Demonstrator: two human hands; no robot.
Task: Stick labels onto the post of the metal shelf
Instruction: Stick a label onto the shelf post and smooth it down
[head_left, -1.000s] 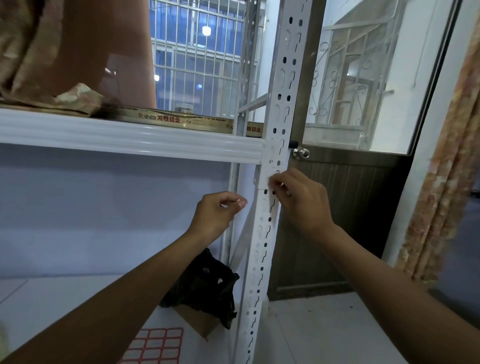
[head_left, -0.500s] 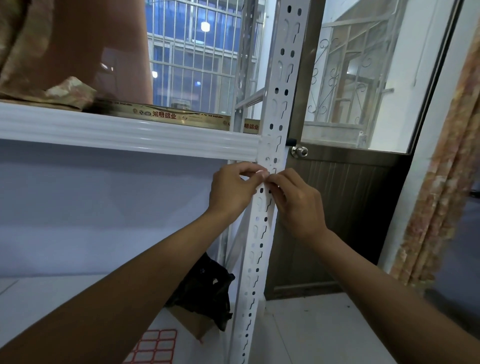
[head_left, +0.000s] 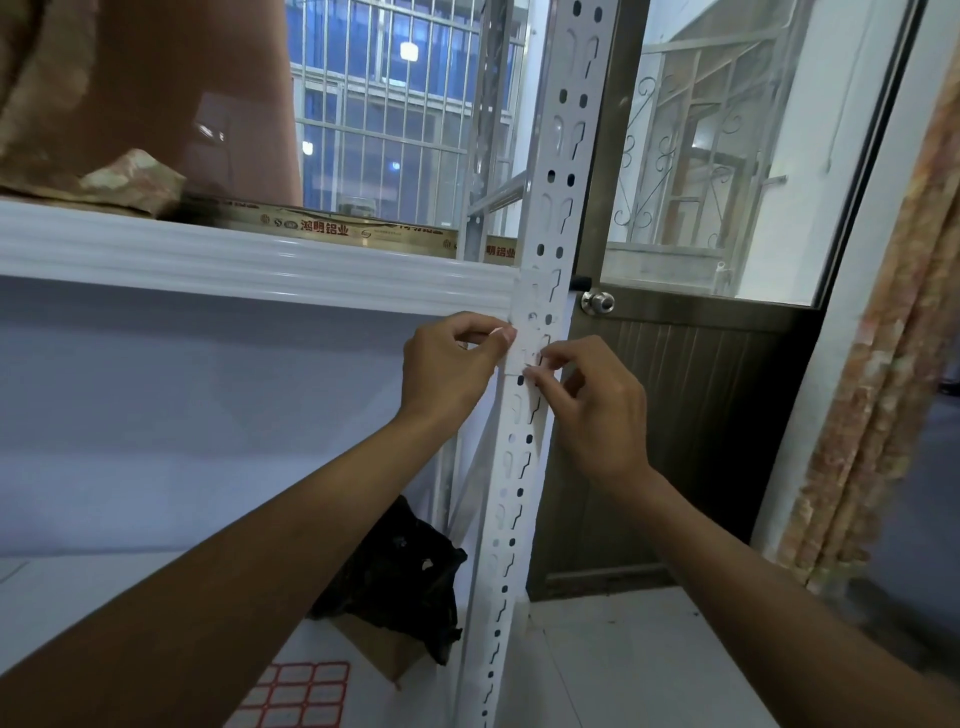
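Barred window (head_left: 384, 119) seen behind, blue dusk beyond. Brown door (head_left: 691, 415) with knob (head_left: 597, 302) at right; curtain (head_left: 893, 322) hung beside. Floor (head_left: 639, 670) tiled pale.

Glossy white painted metal post (head_left: 524, 467); matt paper label (head_left: 522, 358).

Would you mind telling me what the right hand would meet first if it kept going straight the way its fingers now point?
Probably the white label on the shelf post. The right hand points up and left, and its fingertips already seem to touch the label's lower edge, though depth is unclear.
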